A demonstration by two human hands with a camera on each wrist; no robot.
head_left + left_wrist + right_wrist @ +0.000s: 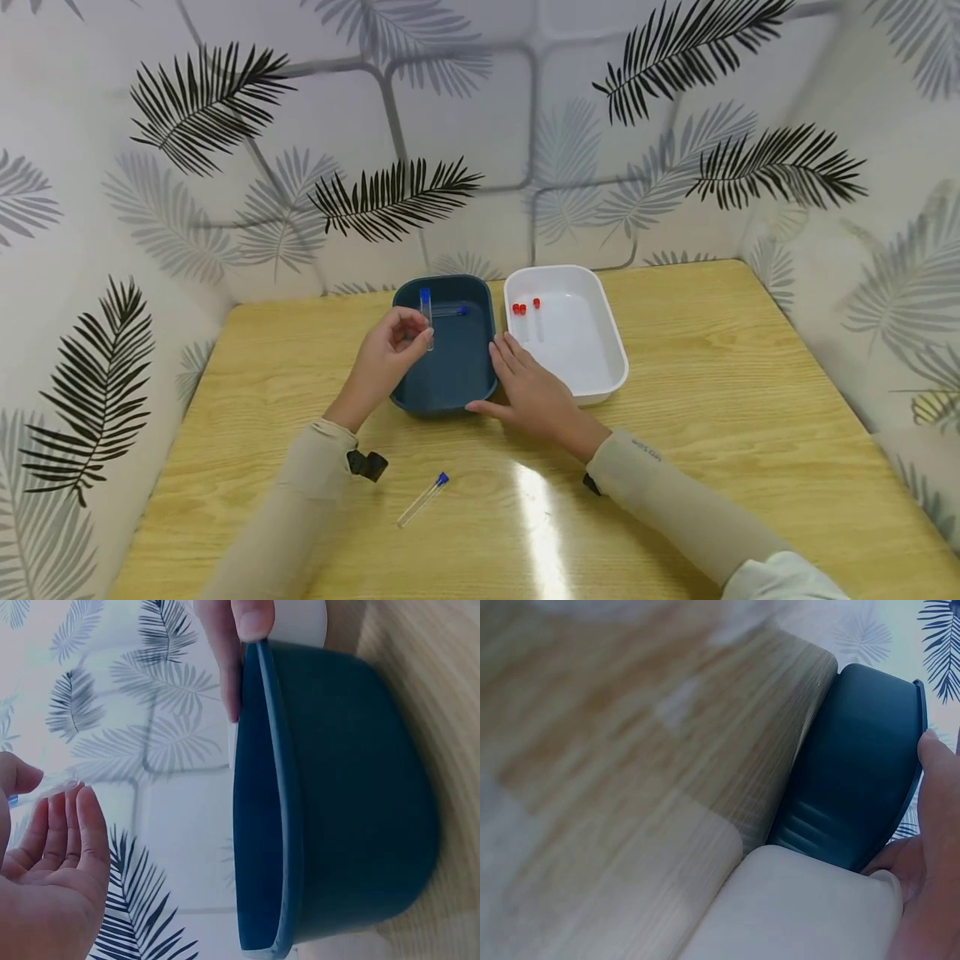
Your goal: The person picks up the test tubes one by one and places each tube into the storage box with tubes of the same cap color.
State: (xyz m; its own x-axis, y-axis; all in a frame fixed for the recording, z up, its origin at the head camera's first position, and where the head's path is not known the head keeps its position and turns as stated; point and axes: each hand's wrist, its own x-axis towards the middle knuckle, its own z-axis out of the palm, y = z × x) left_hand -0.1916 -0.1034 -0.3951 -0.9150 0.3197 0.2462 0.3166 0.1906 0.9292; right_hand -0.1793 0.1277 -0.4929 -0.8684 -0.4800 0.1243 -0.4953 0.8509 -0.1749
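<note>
My left hand (386, 354) pinches a clear test tube with a blue cap (425, 296), held upright above the dark blue tray (457, 375). Inside that tray lies another blue-capped test tube (448, 312). On the table, nearer my body, a third blue-capped test tube (422, 501) lies at a slant. My right hand (536, 400) rests along the blue tray's right rim with straight fingers, its thumb at the near corner. In the right wrist view the thumb (934, 754) touches the rim. The held tube is only partly visible in the left wrist view.
A white tray (617, 354) stands close to the blue tray's right side. Red caps (536, 303) show inside it, with faint clear tubes below. A leaf-patterned wall covering (480, 125) rises behind the wooden table (697, 400).
</note>
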